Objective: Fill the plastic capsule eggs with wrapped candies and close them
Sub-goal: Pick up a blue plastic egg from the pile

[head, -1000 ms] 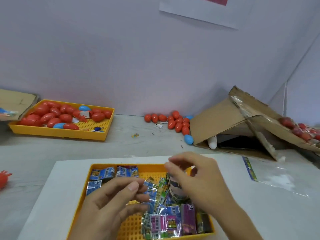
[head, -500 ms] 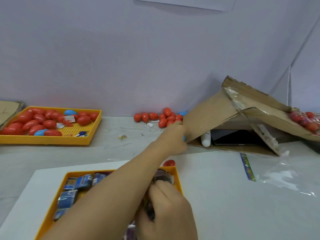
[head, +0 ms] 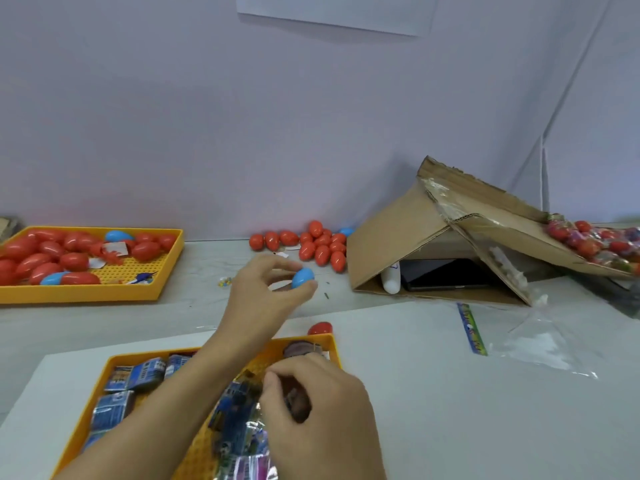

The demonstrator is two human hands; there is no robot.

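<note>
Blue capsule egg (head: 302,277) pinched in my left hand (head: 268,294), above the counter (head: 194,306).
My right hand (head: 320,410) curls over the near yellow tray (head: 332,344), fingers closed on a dark wrapped candy (head: 296,401). Red eggs (head: 320,245) lie loose by the wall, beside the cardboard box (head: 398,233); one red egg (head: 320,328) touches the tray's far rim.

Soft, even indoor light, slightly cool and lilac on the wall (head: 173,116), faint shadows only — no harsh glare, wide-angle bending at the edges, mild overall blur, nearest hand (head: 322,414) softest, plastic bag (head: 547,341) faintly sheened
</note>
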